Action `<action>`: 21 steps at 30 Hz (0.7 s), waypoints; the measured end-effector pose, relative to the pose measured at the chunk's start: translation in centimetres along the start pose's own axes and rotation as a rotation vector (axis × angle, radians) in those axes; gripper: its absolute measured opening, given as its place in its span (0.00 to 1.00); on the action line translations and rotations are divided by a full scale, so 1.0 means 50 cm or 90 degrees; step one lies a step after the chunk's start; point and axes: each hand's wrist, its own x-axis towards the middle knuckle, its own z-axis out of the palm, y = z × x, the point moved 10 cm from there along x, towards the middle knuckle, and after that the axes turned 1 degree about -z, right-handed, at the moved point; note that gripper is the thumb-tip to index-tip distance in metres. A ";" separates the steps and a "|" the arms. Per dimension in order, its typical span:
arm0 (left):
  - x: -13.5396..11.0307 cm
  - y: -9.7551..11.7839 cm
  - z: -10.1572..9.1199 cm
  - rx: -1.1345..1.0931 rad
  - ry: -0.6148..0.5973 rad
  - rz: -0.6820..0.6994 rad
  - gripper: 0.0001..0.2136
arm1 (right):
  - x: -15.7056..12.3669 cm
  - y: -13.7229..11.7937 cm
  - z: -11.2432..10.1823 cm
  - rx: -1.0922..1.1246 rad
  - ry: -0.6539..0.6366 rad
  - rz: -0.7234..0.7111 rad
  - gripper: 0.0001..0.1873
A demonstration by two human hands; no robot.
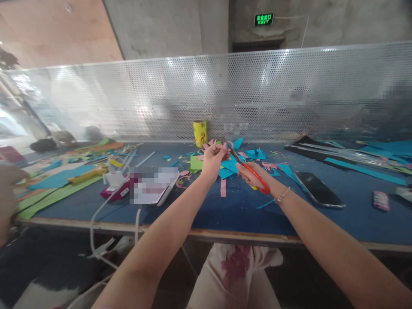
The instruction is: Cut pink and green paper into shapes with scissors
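My right hand (247,172) is wrapped round a pair of scissors (261,180) with red handles. The blades point up and left, toward the fingertips of my left hand (213,162). Between those pinched fingertips is a small pink paper piece (228,147), partly hidden by fingers and blades. Both hands are over the middle of the blue table. Blue paper scraps (229,167) lie beneath them, with a pink paper strip (223,188) just in front and a green paper piece (195,163) to the left.
A yellow cylinder (200,134) stands behind the hands, near a perforated metal screen (154,98). At right lies a dark phone (318,189); at left, a white device (157,186) beside a purple box (118,189) with cables. A yellow glue gun (85,174) rests on coloured paper farther left.
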 end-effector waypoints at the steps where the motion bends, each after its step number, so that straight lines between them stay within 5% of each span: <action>1: 0.000 0.000 0.001 -0.005 -0.002 0.000 0.07 | -0.001 0.002 0.002 -0.015 -0.006 0.013 0.23; 8: 0.000 0.000 0.000 -0.007 0.009 0.000 0.08 | 0.000 0.024 0.007 -0.066 -0.028 0.082 0.23; 14: 0.002 0.001 -0.002 0.013 0.014 0.015 0.08 | 0.016 0.040 0.008 -0.048 -0.040 0.040 0.26; 21: -0.009 -0.014 0.022 0.042 -0.033 -0.032 0.09 | 0.026 0.010 -0.048 0.063 0.117 -0.055 0.17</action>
